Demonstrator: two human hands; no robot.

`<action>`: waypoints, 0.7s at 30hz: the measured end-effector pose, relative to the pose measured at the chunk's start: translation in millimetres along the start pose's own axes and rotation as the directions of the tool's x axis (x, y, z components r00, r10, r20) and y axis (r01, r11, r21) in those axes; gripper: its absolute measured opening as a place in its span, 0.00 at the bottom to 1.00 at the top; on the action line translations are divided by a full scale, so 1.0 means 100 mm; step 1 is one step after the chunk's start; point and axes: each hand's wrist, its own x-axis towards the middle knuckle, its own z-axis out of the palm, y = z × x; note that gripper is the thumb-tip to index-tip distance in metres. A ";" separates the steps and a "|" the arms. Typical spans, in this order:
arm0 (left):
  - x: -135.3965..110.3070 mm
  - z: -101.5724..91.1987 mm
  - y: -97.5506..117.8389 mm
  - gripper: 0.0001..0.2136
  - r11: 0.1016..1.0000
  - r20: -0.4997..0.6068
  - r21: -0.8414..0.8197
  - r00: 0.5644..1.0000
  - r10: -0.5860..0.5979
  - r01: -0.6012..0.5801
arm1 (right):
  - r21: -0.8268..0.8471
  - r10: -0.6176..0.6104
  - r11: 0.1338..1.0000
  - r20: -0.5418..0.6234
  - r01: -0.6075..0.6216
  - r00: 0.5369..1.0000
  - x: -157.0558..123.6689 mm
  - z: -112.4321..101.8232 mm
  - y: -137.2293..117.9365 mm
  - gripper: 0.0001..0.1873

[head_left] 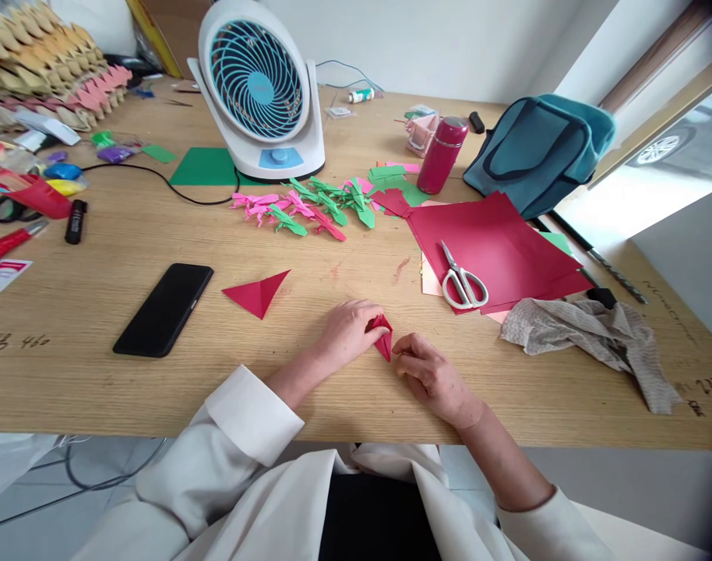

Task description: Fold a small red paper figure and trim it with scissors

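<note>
A small red folded paper piece with a pointed lower end lies near the front of the table. My left hand grips its upper left side between thumb and fingers. Just right of its lower tip is my right hand, fingers curled in and thumb near the forefinger; whether anything is pinched there is hidden. A red paper triangle with a crease rests farther left. White-handled scissors lie on a stack of red paper sheets to the right.
Several pink and green folded paper figures lie before a white fan. A black phone is at left. Behind the red sheets stand a red thermos and a teal bag. A crumpled cloth lies at right.
</note>
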 end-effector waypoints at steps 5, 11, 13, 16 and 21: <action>-0.02 0.00 0.03 0.08 0.996 0.009 0.003 0.996 -0.088 0.088 | -0.007 0.059 0.998 -0.104 -0.061 0.993 0.01 -0.02 0.03 0.15; -0.06 0.01 0.08 0.13 0.985 -0.003 -0.012 0.985 -0.174 0.174 | -0.130 0.054 0.989 -0.072 -0.063 0.996 0.07 -0.02 0.02 0.17; -0.07 0.02 0.08 0.21 0.985 -0.069 0.003 0.983 -0.172 0.173 | -0.157 0.050 0.986 -0.055 -0.058 0.997 0.08 -0.01 0.02 0.18; -0.10 -0.03 0.07 0.25 0.997 -0.161 0.061 0.987 -0.029 0.039 | -0.181 0.047 0.982 -0.053 -0.056 0.998 0.07 0.01 0.03 0.18; -0.21 -0.17 0.03 0.13 0.930 -0.124 0.228 0.938 0.323 -0.290 | -0.200 0.032 0.979 -0.051 -0.042 0.998 0.06 0.02 0.07 0.17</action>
